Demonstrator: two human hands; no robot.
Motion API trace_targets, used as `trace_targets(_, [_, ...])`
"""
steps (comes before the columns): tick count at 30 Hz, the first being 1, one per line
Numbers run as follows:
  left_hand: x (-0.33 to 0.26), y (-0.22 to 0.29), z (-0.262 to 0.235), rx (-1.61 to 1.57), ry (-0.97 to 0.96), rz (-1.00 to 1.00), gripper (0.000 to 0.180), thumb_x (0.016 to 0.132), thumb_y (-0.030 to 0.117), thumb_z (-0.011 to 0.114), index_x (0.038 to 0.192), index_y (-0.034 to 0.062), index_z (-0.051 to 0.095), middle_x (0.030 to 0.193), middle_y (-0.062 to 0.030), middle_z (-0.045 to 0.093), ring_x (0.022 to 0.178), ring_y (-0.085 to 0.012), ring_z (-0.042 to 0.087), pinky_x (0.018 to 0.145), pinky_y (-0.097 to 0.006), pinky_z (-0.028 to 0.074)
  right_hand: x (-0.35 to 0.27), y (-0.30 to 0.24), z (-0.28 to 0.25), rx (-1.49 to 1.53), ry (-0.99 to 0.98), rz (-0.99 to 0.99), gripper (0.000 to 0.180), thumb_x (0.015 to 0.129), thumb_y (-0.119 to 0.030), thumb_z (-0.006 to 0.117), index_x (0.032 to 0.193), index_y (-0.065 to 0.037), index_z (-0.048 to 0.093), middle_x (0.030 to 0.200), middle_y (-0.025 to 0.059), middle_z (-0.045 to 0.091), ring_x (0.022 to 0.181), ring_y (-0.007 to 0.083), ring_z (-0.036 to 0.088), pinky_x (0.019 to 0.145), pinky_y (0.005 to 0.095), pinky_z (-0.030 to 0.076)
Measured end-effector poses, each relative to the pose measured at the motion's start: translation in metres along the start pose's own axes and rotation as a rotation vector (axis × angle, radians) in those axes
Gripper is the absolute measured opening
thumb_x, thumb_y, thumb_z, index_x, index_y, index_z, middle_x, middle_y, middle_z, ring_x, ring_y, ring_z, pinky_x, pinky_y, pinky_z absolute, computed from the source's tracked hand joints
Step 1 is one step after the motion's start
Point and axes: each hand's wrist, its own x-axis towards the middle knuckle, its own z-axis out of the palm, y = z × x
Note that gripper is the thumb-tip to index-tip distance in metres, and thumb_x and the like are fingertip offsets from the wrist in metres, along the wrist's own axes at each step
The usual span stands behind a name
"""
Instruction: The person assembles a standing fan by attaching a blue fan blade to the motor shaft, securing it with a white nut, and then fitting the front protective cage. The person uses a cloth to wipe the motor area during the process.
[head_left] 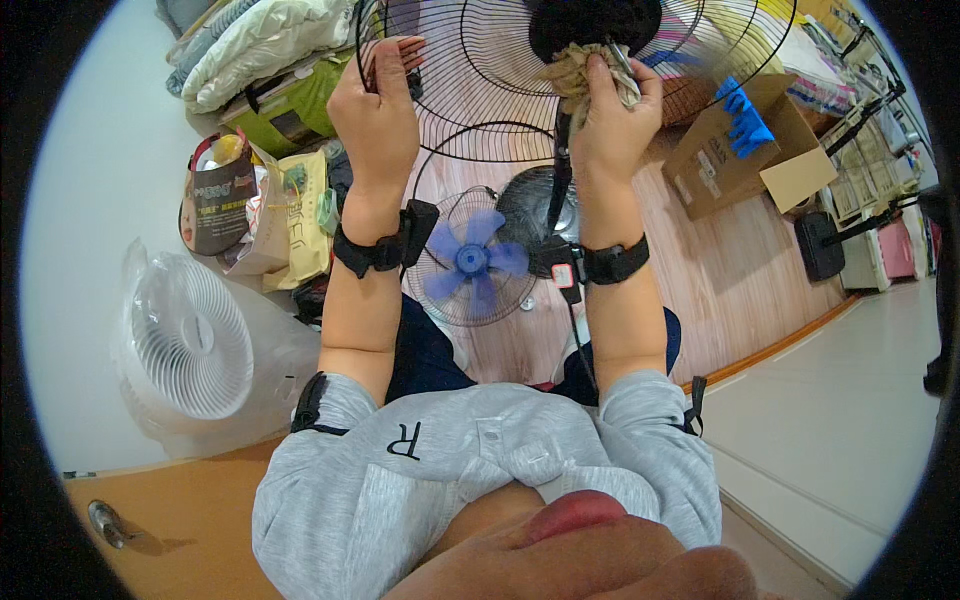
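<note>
Head view: left hand curled at the rim of a fan cage, right hand pinching a cloth.
Whether the left fingers close on the wire, I cannot tell; the crumpled cloth sits at the cage's dark centre, out in front of the person. The thin wires look light and springy, likely to bend if pressed, so the outer rim seems the firmer hold; the cloth should squash softly. Beyond, a blue-bladed fan is low by the floor.

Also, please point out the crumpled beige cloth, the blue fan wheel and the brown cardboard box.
Crumpled beige cloth point(572, 77): head view, left folds.
Blue fan wheel point(472, 259): head view, hub.
Brown cardboard box point(712, 168): head view, side.
</note>
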Motion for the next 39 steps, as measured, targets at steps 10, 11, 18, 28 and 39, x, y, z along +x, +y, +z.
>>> trace_targets(10, [0.0, 0.004, -0.001, 0.004, 0.023, -0.013, 0.04, 0.11, 0.028, 0.054, 0.102, -0.0073, 0.072, 0.093, -0.0128, 0.077, 0.085, -0.0182, 0.073, 0.08, -0.031, 0.057, -0.004, -0.009, -0.013, -0.187, -0.112, -0.074, 0.031, 0.086, -0.007, 0.075, 0.113, 0.001, 0.06, 0.102, 0.0093, 0.064, 0.084, 0.0143, 0.064, 0.072, 0.0281, 0.053])
trace_targets(11, [0.0, 0.003, -0.001, -0.009, 0.028, -0.01, 0.04, 0.11, 0.028, 0.054, 0.103, -0.0067, 0.072, 0.093, -0.0127, 0.077, 0.084, -0.0184, 0.073, 0.08, -0.031, 0.057, -0.004, -0.012, -0.013, -0.248, -0.126, -0.141, 0.03, 0.087, -0.008, 0.075, 0.112, 0.001, 0.061, 0.101, 0.0085, 0.064, 0.084, 0.014, 0.063, 0.073, 0.0282, 0.053])
trace_targets(18, [-0.002, 0.003, -0.003, 0.071, -0.052, -0.029, 0.044, 0.112, 0.032, 0.049, 0.108, -0.0066, 0.071, 0.099, -0.0115, 0.076, 0.089, -0.0182, 0.072, 0.084, -0.03, 0.056, 0.003, -0.029, -0.012, -0.611, -0.079, -0.437, 0.016, 0.091, -0.013, 0.075, 0.093, 0.0, 0.066, 0.083, 0.0095, 0.066, 0.074, 0.0208, 0.063, 0.07, 0.0344, 0.051])
trace_targets(28, [0.001, 0.003, -0.004, 0.088, -0.027, 0.011, 0.043, 0.111, 0.03, 0.05, 0.108, -0.0052, 0.073, 0.098, -0.0109, 0.077, 0.089, -0.0179, 0.074, 0.083, -0.03, 0.056, 0.017, -0.033, -0.014, -0.712, -0.179, -0.511, 0.018, 0.094, -0.017, 0.072, 0.091, 0.0, 0.066, 0.078, 0.0119, 0.066, 0.068, 0.0235, 0.064, 0.065, 0.0355, 0.051])
trace_targets(39, [0.001, 0.005, -0.002, 0.041, -0.049, -0.044, 0.034, 0.109, 0.025, 0.055, 0.109, -0.0032, 0.074, 0.098, -0.0103, 0.077, 0.089, -0.0167, 0.072, 0.083, -0.029, 0.054, 0.027, -0.037, -0.017, -0.748, -0.236, -0.456, 0.026, 0.098, -0.022, 0.07, 0.086, 0.001, 0.068, 0.07, 0.0095, 0.066, 0.061, 0.0163, 0.06, 0.059, 0.0319, 0.048])
